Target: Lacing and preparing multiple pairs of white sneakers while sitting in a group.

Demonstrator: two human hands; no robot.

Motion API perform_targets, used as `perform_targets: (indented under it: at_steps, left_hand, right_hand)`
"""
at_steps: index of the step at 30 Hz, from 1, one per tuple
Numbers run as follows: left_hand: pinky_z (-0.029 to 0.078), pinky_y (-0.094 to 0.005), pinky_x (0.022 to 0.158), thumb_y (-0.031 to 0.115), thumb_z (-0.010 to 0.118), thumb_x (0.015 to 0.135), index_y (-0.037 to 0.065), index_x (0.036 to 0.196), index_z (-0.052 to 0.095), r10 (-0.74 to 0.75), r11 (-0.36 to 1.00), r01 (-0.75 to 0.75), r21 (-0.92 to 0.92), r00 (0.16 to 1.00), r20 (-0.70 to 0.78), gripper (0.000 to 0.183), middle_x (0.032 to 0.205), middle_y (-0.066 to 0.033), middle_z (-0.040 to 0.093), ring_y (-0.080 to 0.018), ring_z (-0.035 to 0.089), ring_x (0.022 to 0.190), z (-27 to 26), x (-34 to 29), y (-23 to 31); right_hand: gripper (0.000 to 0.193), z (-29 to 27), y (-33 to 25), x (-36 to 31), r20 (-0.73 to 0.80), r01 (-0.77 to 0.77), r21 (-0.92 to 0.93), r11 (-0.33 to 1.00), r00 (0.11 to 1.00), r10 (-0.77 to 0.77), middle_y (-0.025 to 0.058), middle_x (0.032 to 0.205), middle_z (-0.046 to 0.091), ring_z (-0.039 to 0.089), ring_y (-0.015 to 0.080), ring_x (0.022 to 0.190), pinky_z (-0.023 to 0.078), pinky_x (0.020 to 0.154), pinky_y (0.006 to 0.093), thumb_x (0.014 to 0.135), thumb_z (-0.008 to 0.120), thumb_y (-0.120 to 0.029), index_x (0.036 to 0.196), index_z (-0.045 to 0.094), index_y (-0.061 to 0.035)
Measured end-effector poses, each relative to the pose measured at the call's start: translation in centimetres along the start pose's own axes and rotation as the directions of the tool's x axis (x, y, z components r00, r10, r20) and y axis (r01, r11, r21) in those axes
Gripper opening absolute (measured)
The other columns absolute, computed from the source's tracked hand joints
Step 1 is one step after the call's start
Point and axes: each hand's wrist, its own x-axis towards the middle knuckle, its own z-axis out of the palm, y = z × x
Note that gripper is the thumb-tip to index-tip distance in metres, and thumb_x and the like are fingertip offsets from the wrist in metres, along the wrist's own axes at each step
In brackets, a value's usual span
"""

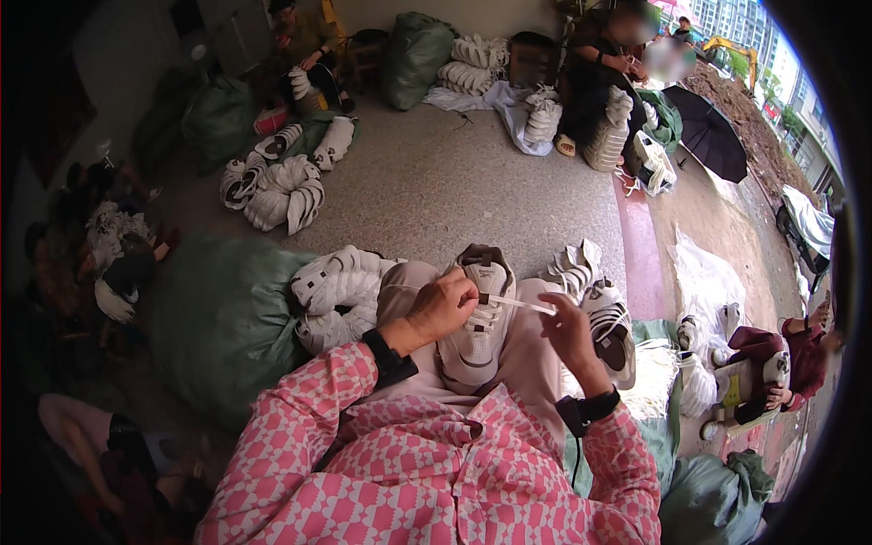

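Your left hand [445,307] pinches the white lace [520,302] by the shoe [470,350], right hand [569,332] grips its 3 o'clock end. Looks light, kinda floppy, so hold near the tip.

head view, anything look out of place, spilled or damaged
One mild oddity: a black umbrella sits open and apparently unheld at upper right. No clear damage shows on the white sneaker, its lace stretched between the left hand and right hand.
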Motion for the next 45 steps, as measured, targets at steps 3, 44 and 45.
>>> perform_targets:
  at_steps: [3, 44, 45]
  left_hand:
    - [0.047, -0.0323, 0.065, 0.01, 0.066, 0.076, 0.004, 0.079, 0.06, -0.052, 0.998, 0.054, -0.027, 0.997, 0.052, 0.009, 0.085, -0.0084, 0.053, -0.0217, 0.058, 0.074, -0.5, 0.1, -0.3]
    - [0.047, -0.0289, 0.073, 0.011, 0.068, 0.076, 0.004, 0.086, 0.066, 0.114, 0.962, -0.056, -0.268, 0.972, 0.206, 0.012, 0.084, -0.0044, 0.061, -0.0156, 0.059, 0.081, 0.3, 4.7, -1.0]
    - [0.048, -0.0289, 0.072, 0.011, 0.068, 0.075, 0.004, 0.086, 0.066, 0.045, 0.961, 0.028, -0.274, 0.966, 0.255, 0.013, 0.083, -0.0044, 0.061, -0.0157, 0.059, 0.08, 0.7, 5.1, -0.3]
  right_hand:
    - [0.03, 2.1, -2.0, 0.7, 0.078, 0.099, -0.25, 0.963, 0.994, -0.082, 0.0113, 0.097, 0.064, 0.064, 0.029, 0.072, 0.049, 0.064, 0.0382, 0.082, 0.062, -0.011, 0.112, 0.057, -0.0082]
    - [0.015, -14.5, 21.5, -8.7, -0.085, 0.32, 0.929, -0.183, 0.668, 0.739, 0.009, 0.09, 0.066, 0.062, 0.0212, 0.077, 0.051, 0.071, 0.031, 0.087, 0.057, 0.003, 0.102, 0.061, 0.0016]
    - [0.022, -14.2, 22.6, -8.9, -0.165, 0.288, 0.955, -0.062, 0.696, 0.699, 0.0093, 0.091, 0.065, 0.061, 0.0201, 0.077, 0.051, 0.069, 0.0286, 0.088, 0.058, 0.001, 0.11, 0.058, 0.0017]
